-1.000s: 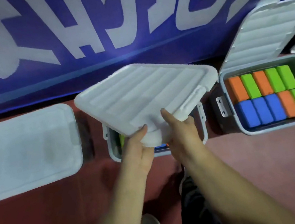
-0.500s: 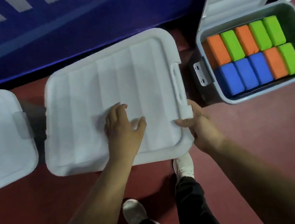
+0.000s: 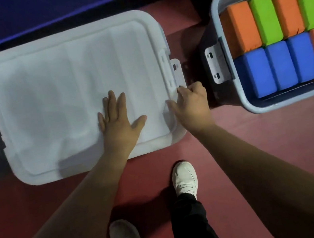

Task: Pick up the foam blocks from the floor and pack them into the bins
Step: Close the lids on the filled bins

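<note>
Two bins (image 3: 240, 102), two lids (image 3: 61, 83), two hands (image 3: 118, 123); blocks (image 3: 281, 65): three blue, three orange, three green

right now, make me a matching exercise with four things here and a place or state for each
Things:
1 left hand
2 right hand
3 open bin
4 lid

Places or states:
a holds orange, green and blue foam blocks
b grips the lid's right edge by the latch
c covers the bin beside the open one
d lies flat on the lid

Pairs: 1-d, 2-b, 3-a, 4-c
</note>
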